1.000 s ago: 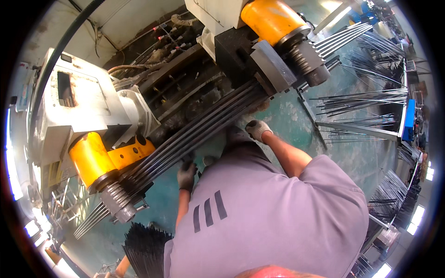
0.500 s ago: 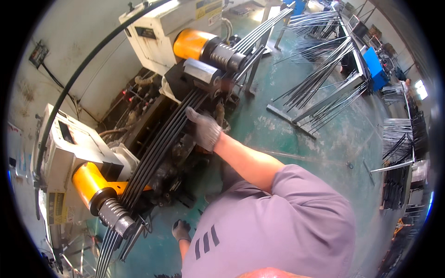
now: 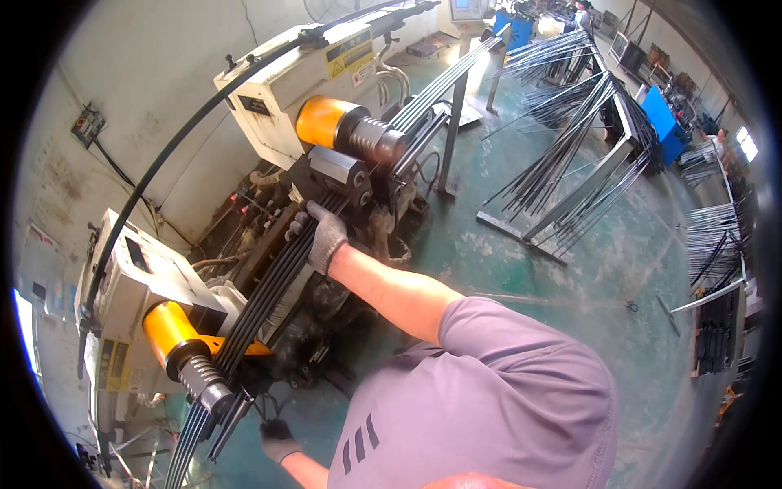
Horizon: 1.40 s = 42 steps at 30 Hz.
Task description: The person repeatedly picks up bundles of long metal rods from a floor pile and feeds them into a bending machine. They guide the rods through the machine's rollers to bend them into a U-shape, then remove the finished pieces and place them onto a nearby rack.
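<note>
A bundle of long dark metal rods [image 3: 273,281] runs slantwise through a machine, from the lower left up toward the upper right. My right hand [image 3: 327,236], in a grey knit glove, is closed round the rods just below the upper machine head [image 3: 281,106], its fingers reaching over their far side. My left hand [image 3: 278,442], gloved with a dark patch at the fingers, is low near the rods' lower end, beside a thin dark loop [image 3: 269,406]. Its fingers do not show clearly, nor whether it touches the loop.
The lower machine head [image 3: 142,265] carries an orange cylinder [image 3: 169,330]; another orange cylinder [image 3: 326,121] is on the upper one. A black hose [image 3: 167,143] arches over both. Racks with rods [image 3: 554,138] stand at the upper right on the green floor [image 3: 570,301]. More rods [image 3: 713,236] are stacked farther right.
My right hand has moved left onto the rods and closed round them. My left hand has moved left and down, toward the rods' lower end. The whole view has shifted slightly.
</note>
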Tool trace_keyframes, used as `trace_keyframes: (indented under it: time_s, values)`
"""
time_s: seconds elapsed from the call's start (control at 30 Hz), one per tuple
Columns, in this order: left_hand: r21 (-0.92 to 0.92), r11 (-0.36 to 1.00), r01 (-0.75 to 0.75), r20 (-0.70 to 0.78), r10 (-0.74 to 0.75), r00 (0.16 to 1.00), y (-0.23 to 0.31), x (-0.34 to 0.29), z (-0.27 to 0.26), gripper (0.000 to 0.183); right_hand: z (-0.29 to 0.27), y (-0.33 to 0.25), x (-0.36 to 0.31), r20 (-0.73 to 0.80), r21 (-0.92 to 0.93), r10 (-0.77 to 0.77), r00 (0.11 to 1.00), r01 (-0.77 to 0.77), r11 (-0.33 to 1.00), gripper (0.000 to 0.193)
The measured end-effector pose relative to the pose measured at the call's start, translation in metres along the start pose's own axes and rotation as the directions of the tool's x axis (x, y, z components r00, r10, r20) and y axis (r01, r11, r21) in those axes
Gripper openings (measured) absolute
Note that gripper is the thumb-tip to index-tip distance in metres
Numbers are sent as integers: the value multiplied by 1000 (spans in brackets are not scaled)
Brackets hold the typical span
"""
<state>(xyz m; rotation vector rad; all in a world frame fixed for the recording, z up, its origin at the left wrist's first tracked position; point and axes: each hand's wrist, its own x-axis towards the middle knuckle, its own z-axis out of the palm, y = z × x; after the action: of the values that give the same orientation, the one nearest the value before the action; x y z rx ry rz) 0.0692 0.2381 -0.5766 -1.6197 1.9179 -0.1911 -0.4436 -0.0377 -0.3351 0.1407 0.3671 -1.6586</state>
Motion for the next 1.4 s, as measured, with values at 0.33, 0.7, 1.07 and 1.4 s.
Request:
trace_keyframes:
  time_s: [0.33, 0.7, 1.07, 1.4]
  values:
    - [-59, 744, 665, -271, -653, 707, -141, -45, -156, 27, 1, -5, -3, -7, 42, 26, 1000, -26, 999, 16]
    - [-839, 423, 343, -361, -903, 232, -207, -60, -337, 32, -8, -8, 2, 45, -37, 5, 999, -3, 999, 14]
    - [-904, 314, -292, -384, -895, 227, -242, -61, -487, 39, -12, -7, 5, 46, -7, 5, 999, -4, 1000, 14]
    - [-876, 178, -448, -402, -783, 475, -245, -53, -570, 46, -11, 0, 5, 51, 15, -9, 999, 9, 1000, 13]
